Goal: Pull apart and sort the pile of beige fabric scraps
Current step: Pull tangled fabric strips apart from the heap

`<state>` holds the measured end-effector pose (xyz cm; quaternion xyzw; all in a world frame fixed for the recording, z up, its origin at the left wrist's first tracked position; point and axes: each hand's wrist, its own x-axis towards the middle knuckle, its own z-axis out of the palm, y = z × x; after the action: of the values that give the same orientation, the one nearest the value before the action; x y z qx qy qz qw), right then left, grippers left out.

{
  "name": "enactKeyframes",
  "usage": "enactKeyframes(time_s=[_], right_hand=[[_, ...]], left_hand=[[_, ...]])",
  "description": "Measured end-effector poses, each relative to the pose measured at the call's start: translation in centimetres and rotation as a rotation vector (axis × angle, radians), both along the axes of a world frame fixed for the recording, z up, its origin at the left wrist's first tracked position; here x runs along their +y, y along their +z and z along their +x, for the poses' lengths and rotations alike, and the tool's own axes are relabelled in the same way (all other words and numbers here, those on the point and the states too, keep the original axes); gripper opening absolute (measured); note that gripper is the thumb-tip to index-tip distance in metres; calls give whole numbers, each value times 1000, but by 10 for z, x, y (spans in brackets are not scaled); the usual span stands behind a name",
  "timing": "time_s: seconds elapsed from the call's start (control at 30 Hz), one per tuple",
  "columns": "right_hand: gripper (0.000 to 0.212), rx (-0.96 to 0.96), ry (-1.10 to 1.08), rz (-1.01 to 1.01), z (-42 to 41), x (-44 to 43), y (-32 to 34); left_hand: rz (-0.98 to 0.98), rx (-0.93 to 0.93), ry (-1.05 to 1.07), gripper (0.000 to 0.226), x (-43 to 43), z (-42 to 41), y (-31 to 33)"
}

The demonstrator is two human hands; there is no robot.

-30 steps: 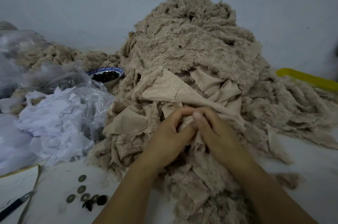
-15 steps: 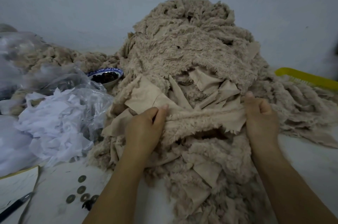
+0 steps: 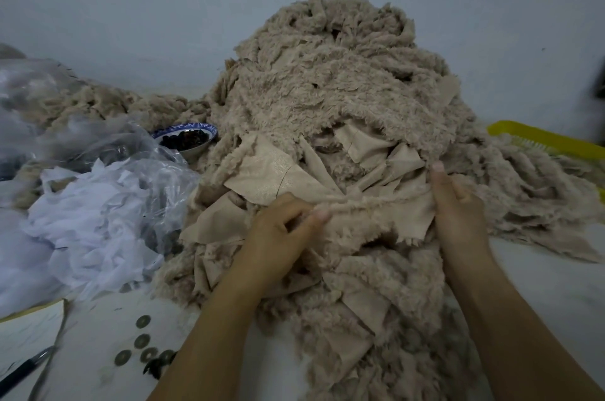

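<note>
A tall pile of beige fleecy fabric scraps (image 3: 334, 80) fills the middle of the view against the wall, spilling toward me. At its front, one long beige scrap (image 3: 376, 214) is stretched sideways between my hands. My left hand (image 3: 281, 233) pinches its left end between thumb and curled fingers. My right hand (image 3: 455, 204) grips its right end, thumb pointing up. Flat smooth-backed pieces (image 3: 271, 174) lie just behind the stretched scrap.
White fabric scraps (image 3: 88, 224) and clear plastic bags (image 3: 98, 145) lie at the left. A blue-rimmed bowl (image 3: 188, 138) of dark pieces stands by the pile. Several coins (image 3: 140, 341), a pen (image 3: 23, 371) and paper (image 3: 29, 325) lie front left. A yellow tray (image 3: 543, 138) sits at right.
My hands, first together at the pile's front, pulled apart and stretched a scrap between them. Since half a second ago my left hand has shifted slightly right along the scrap.
</note>
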<state>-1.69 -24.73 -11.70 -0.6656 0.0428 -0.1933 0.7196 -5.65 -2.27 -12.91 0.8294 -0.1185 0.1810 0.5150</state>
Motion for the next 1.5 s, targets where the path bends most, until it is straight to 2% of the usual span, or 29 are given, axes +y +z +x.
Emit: enactKeyframes(time_s=[0.07, 0.13, 0.17, 0.23, 0.27, 0.33, 0.43, 0.5, 0.53, 0.6, 0.67, 0.73, 0.77, 0.83, 0.9, 0.97, 1.0, 1.07, 1.1, 1.17, 1.23, 1.3, 1.4, 1.5], right_hand=[[48, 35, 64, -36, -2, 4, -1], [42, 46, 144, -91, -6, 8, -1], [46, 49, 203, -140, -8, 11, -2], [67, 57, 330, -255, -10, 14, -4], [69, 43, 388, -297, -11, 15, -4], [54, 7, 477, -329, -13, 17, -2], [34, 9, 546, -357, -13, 18, -3], [28, 26, 547, -328, -13, 19, -3], [29, 36, 542, -298, -13, 20, -2], [33, 46, 527, -240, -12, 20, -2], [34, 36, 524, -217, -14, 22, -1], [34, 20, 525, -225, -15, 24, 0], [34, 10, 529, -227, -15, 24, 0], [33, -11, 538, -265, -15, 23, -1], [23, -16, 572, -410, -14, 21, -3], [9, 7, 611, -599, -11, 20, -9], [13, 10, 609, -663, -9, 20, -12], [19, 15, 539, -674, -7, 21, -13], [18, 16, 493, -635, -6, 20, -13], [21, 6, 420, -540, -5, 19, -12], [26, 25, 400, -465, -6, 19, -11], [28, 55, 398, -405, -7, 20, -9], [30, 72, 394, -313, -9, 22, -7], [32, 76, 410, -334, -9, 22, -8]], left_hand=[[-198, 56, 55, 35, 2, -2, 3], [-558, 182, 42, 28, 2, -1, 6], [-765, 231, 4, 24, 1, 0, 8], [-1063, 246, -36, 16, 1, 3, 11], [-1140, 238, -28, 20, 2, 6, 13], [-1232, 227, -35, 30, 5, 7, 15], [-1312, 250, -132, 19, 8, 4, 19], [-1226, 263, -91, 28, 7, 1, 21], [-1078, 248, -36, 33, 5, 1, 19], [-546, 203, 92, 36, 0, 0, 15], [-88, 173, 24, 25, -9, -3, 9], [76, 192, -72, 16, -20, -5, 5], [60, 193, -85, 5, -24, -6, 6], [-69, 157, -36, 25, -21, -4, 4], [-343, 185, 27, 32, -13, -4, 9], [-668, 279, -25, 35, -7, -4, 12], [-806, 321, -82, 34, -6, -4, 13], [-1005, 388, -149, 20, -4, -3, 14], [-1054, 424, -139, 26, -5, -3, 16], [-1058, 452, -77, 47, -5, -4, 18], [-981, 417, -55, 43, -3, -3, 16], [-831, 344, -48, 35, -4, -3, 13], [-529, 232, -19, 44, -4, -4, 9], [-252, 209, -33, 27, -6, -4, 10]])
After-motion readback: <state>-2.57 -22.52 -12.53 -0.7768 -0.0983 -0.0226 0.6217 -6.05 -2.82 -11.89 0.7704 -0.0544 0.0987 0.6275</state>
